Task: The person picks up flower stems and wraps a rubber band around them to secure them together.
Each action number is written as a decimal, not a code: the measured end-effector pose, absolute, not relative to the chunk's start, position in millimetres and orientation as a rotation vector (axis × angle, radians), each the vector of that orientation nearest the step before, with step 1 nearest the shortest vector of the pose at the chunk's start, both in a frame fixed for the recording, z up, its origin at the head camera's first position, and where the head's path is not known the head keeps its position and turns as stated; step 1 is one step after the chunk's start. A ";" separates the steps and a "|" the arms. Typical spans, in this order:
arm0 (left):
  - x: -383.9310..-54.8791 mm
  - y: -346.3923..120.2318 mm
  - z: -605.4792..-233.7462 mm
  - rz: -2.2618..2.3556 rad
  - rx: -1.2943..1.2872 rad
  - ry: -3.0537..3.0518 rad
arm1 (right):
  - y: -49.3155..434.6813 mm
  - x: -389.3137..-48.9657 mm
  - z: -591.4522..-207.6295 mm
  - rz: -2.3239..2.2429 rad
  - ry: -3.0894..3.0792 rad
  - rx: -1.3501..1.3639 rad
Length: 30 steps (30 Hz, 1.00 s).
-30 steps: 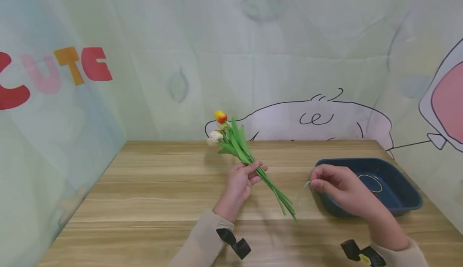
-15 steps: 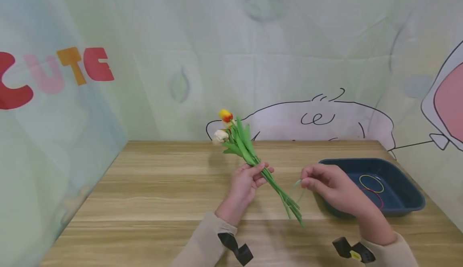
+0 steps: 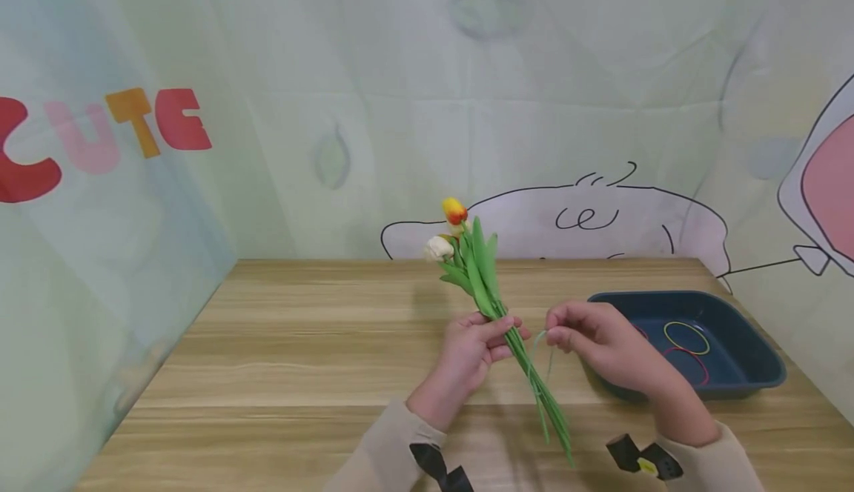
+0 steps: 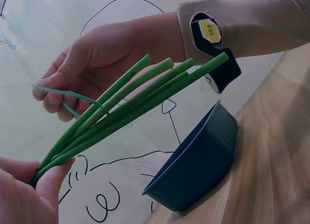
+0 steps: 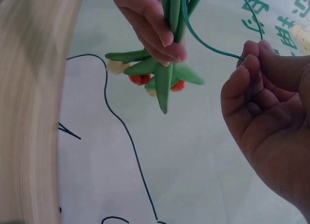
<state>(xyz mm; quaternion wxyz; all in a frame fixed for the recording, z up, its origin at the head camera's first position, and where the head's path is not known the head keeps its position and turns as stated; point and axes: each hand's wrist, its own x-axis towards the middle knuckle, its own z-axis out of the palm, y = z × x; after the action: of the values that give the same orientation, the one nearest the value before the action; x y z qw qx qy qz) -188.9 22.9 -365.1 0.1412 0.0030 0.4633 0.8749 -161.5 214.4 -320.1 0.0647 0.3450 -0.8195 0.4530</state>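
My left hand (image 3: 463, 351) holds a bunch of artificial tulips (image 3: 482, 273) by the stems, thumb across them. The heads, one yellow-and-red tulip (image 3: 454, 211) and a white one (image 3: 438, 248) among them, point up and away; the bare stem ends slant down toward me. Between thumb and fingertips my right hand (image 3: 594, 340) pinches a thin green rubber band (image 5: 213, 50), just right of the stems. In the left wrist view, the band's loop overlaps the stems (image 4: 126, 105) near their cut ends.
A dark blue tray (image 3: 740, 388) stands at the right of the wooden table (image 3: 300, 373). Inside it lie a yellow rubber band (image 3: 669, 334) and a red one (image 3: 704, 367). A printed cloth (image 3: 267, 181) hangs behind the table.
My left hand has shifted right and slightly nearer me with the tulips, now held more upright. My right hand has moved left, bringing the green rubber band to the stems.
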 end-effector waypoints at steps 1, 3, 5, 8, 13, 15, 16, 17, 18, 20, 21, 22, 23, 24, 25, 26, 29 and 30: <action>-187.7 23.7 -365.3 2.520 0.011 1.333 | 213.6 -161.8 -320.5 1.370 -2.476 1.042; -185.5 25.7 -365.8 2.507 0.023 1.333 | 212.3 -162.3 -321.0 1.368 -2.480 1.041; -183.4 27.4 -366.3 2.492 0.043 1.338 | 211.7 -162.9 -321.5 1.370 -2.488 1.037; -180.3 29.8 -366.9 2.475 0.065 1.340 | 211.5 -164.2 -322.5 1.388 -2.494 1.040; -174.5 33.5 -367.2 2.441 0.078 1.355 | 209.9 -165.0 -323.5 1.421 -2.486 1.049; -172.2 34.7 -366.9 2.427 0.088 1.366 | 208.7 -164.5 -323.2 1.426 -2.489 1.042; -171.3 35.2 -367.0 2.420 0.093 1.370 | 208.1 -164.3 -323.0 1.434 -2.493 1.033; -170.3 35.7 -367.0 2.415 0.101 1.371 | 207.7 -164.1 -322.8 1.438 -2.500 1.022; -169.3 36.1 -367.0 2.409 0.107 1.371 | 207.2 -164.1 -322.6 1.442 -2.509 1.012; -167.6 36.8 -367.2 2.402 0.121 1.370 | 206.7 -164.0 -322.3 1.443 -2.525 0.988; -166.8 37.3 -367.4 2.397 0.127 1.371 | 206.5 -164.0 -322.1 1.447 -2.531 0.978; -166.1 37.7 -368.0 2.390 0.137 1.370 | 206.3 -164.1 -322.0 1.448 -2.536 0.970; -165.4 38.2 -368.2 2.387 0.138 1.367 | 206.2 -163.9 -321.7 1.446 -2.539 0.965; -164.6 38.6 -368.3 2.385 0.137 1.364 | 206.1 -164.0 -321.6 1.444 -2.539 0.962; -163.9 39.1 -368.2 2.382 0.138 1.363 | 205.9 -164.0 -321.4 1.440 -2.537 0.961; -163.2 39.6 -368.1 2.379 0.136 1.361 | 205.9 -164.2 -321.4 1.437 -2.535 0.961; -161.3 40.5 -367.7 2.367 0.126 1.360 | 205.7 -164.8 -321.7 1.421 -2.526 0.965; -160.6 40.6 -367.3 2.363 0.129 1.363 | 205.8 -165.1 -322.2 1.415 -2.525 0.963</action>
<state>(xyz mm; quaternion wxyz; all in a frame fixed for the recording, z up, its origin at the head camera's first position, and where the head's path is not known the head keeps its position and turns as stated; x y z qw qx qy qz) -160.6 40.6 -367.3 0.2040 0.0463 0.4888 0.8470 -165.1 205.8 -322.2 0.0455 0.3152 -0.8270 0.4633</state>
